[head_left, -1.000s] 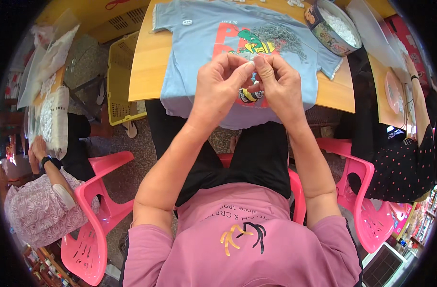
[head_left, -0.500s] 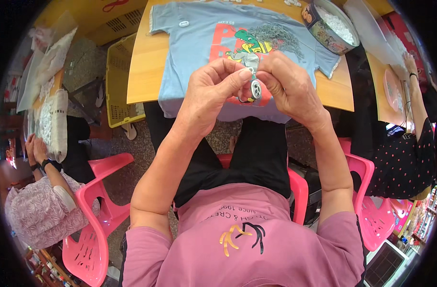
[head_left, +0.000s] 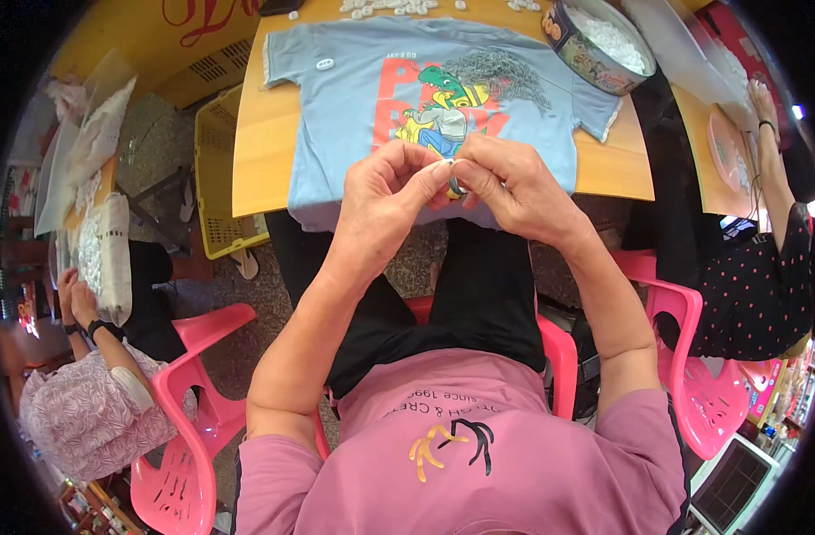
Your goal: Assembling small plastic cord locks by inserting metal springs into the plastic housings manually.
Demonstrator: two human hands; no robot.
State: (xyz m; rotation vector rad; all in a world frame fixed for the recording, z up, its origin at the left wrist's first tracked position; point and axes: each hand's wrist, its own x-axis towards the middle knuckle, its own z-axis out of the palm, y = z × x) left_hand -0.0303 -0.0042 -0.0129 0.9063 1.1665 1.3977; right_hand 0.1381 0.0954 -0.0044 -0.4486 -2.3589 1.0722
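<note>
My left hand (head_left: 392,185) and my right hand (head_left: 507,185) meet fingertip to fingertip over the near edge of the blue T-shirt (head_left: 340,134). Both are closed in a pinch at the top of a small oval tag (head_left: 456,186), which hangs edge-on between them and is mostly hidden by my fingers. What fastens it at the top is too small to make out. Beneath and beyond the hands, the shirt lies flat with its printed dinosaur (head_left: 440,85). A tangled heap of small grey metal-looking pieces (head_left: 499,78) rests on the shirt.
A round tin (head_left: 594,76) of small white pieces stands on the shirt's right sleeve. Loose white pieces (head_left: 394,7) lie along the table's (head_left: 263,169) far side. A yellow crate (head_left: 216,178) is at the left. Co-workers sit on both sides, with pink chairs (head_left: 207,392) nearby.
My hands have come lower and nearer to me, fingertips closer together. The oval tag, whose black-and-white face showed before, has turned edge-on. The view has shifted slightly.
</note>
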